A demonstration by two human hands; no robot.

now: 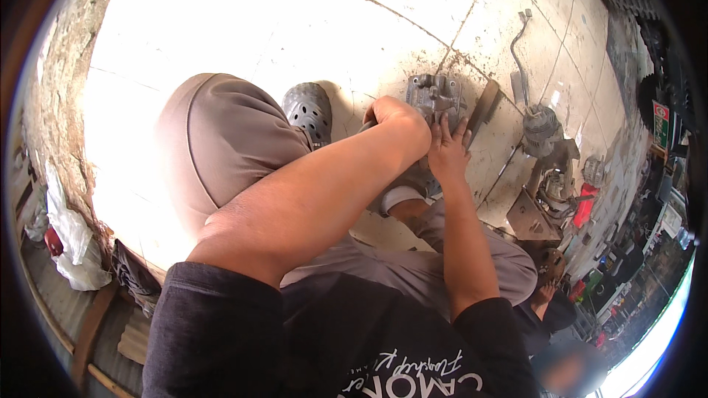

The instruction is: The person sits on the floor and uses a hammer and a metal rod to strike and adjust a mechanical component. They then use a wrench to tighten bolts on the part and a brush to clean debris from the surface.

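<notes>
A grey cast-metal part (435,92) with raised bosses and holes sits on the tiled floor in front of me. My right hand (448,149) lies on its near edge with the fingers stretched out and apart. Just left of the part, my left hand (394,114) is closed, knuckles up; the forearm and wrist hide most of its fingers. A bit of something dark shows beside that fist, too covered to name. Right of the metal part lies a long, flat, dark bar (484,103).
A dark clog (310,112) is on my foot at left. To the right stand a round metal unit with a cable (540,127), a brown metal box (532,215) and a red object (585,205). Another person's hand (544,296) shows lower right. Plastic bags (74,228) lie far left.
</notes>
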